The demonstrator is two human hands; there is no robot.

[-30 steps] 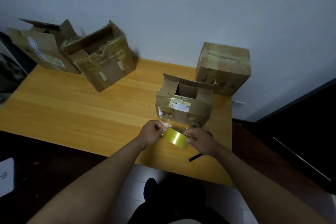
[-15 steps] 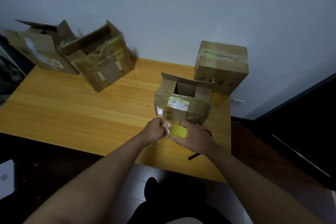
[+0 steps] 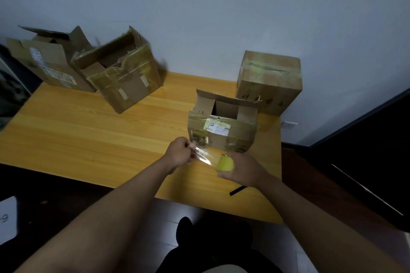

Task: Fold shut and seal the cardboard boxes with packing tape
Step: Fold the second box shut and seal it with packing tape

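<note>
A small open cardboard box (image 3: 221,133) stands on the wooden table (image 3: 111,135), its flaps up. Just in front of it my right hand (image 3: 241,169) grips a yellowish roll of packing tape (image 3: 225,163). My left hand (image 3: 180,153) pinches the free end of the tape, and a clear strip (image 3: 203,154) stretches between the two hands. A closed, taped box (image 3: 269,81) sits behind at the right. Two open boxes stand at the back left: a tape-covered box (image 3: 125,75) and a labelled box (image 3: 47,62).
A thin black strip (image 3: 237,190) lies near the table's front right edge. The wall rises directly behind the boxes. Dark floor and a dark panel lie to the right, and a white sheet (image 3: 7,220) lies on the floor at the left.
My hands have drawn apart, pulling a strip of tape off the roll. The roll has turned in my right hand and moved slightly right.
</note>
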